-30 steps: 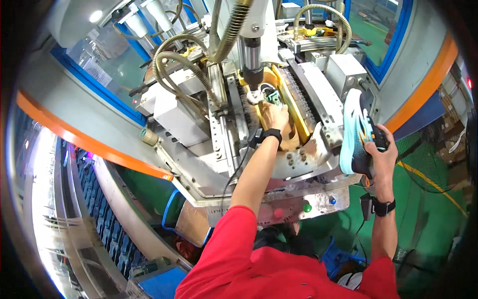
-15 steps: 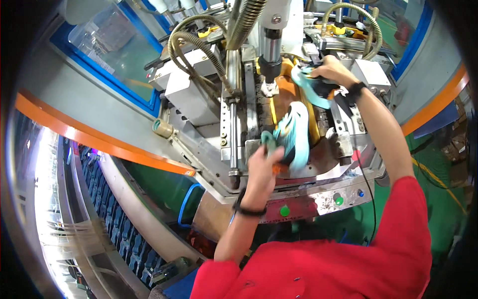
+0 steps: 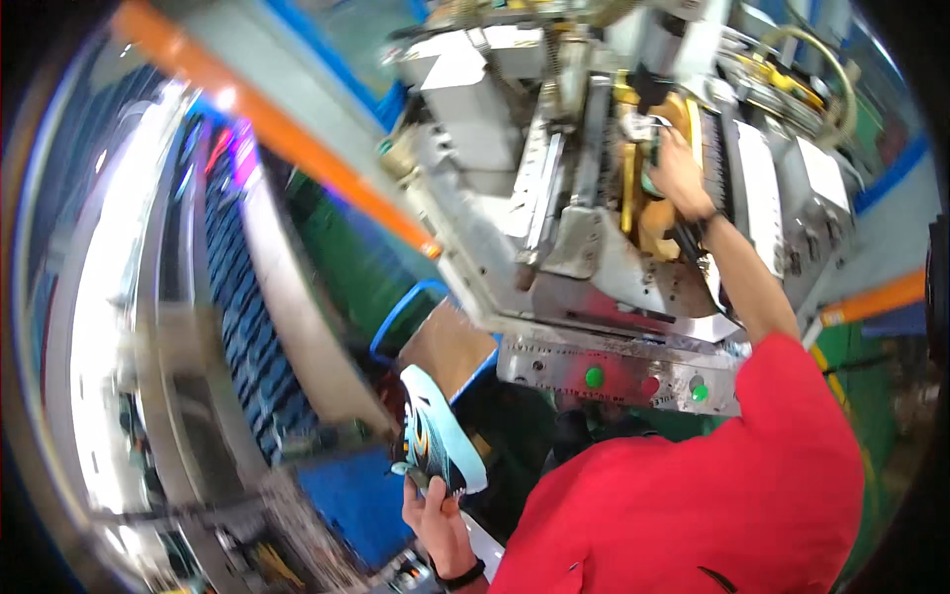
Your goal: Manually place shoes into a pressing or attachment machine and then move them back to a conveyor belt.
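Note:
My left hand [image 3: 440, 525] is closed around the heel end of a light-blue and black sneaker [image 3: 435, 436], held toe up at the lower left, away from the machine. My right hand [image 3: 678, 173] reaches into the pressing machine [image 3: 574, 243], under its upright ram [image 3: 653, 84]. Its fingers are curled beside a small teal patch and a white piece; what they grip is blurred and mostly hidden. Just below that hand lies a tan pad [image 3: 656, 230] between yellow side strips.
A control panel [image 3: 618, 376] with green and red buttons runs along the machine's front. At the left, a curved conveyor [image 3: 252, 327] carries dark blue pieces. A blue surface [image 3: 351, 500] lies beside the sneaker, and an orange rail [image 3: 287, 139] crosses the upper left.
My left hand has carried the sneaker from the machine down to the lower left. My right hand stays at the machine; the light-blue shoe it held no longer shows clearly. The view has turned left.

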### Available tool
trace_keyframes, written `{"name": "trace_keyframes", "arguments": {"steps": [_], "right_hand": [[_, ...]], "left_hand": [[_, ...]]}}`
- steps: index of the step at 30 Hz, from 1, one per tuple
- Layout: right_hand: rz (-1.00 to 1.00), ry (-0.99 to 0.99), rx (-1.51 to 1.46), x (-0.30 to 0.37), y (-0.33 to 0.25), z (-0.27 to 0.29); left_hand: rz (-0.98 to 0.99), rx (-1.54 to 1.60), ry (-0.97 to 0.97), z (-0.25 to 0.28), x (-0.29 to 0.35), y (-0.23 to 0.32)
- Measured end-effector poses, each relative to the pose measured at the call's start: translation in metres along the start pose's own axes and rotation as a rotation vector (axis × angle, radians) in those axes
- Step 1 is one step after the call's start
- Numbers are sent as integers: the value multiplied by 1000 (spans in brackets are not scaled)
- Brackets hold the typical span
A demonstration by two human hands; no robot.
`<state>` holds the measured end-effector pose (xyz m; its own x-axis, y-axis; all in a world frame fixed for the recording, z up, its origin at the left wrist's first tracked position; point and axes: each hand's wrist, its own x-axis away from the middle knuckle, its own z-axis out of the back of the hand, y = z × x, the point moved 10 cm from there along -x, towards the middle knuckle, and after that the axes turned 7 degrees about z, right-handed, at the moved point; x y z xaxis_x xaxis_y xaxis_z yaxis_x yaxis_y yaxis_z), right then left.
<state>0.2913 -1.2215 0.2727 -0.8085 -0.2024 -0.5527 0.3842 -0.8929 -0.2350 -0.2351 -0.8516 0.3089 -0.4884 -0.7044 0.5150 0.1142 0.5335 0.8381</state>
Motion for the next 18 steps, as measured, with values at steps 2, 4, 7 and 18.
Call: {"name": "trace_keyframes", "arguments": {"steps": [2, 4, 7, 18], "right_hand": [[121, -62, -254, 49, -91, 50], [266, -134, -459, 123, -164, 77], [420, -353, -620, 221, -212, 30], [528, -457, -830, 250, -271, -42]], "left_hand": [[7, 99, 71, 27, 10, -24], [36, 88, 104, 42, 15, -53], [109, 145, 79, 47, 21, -87], [26, 691, 511, 224, 136, -189]]}}
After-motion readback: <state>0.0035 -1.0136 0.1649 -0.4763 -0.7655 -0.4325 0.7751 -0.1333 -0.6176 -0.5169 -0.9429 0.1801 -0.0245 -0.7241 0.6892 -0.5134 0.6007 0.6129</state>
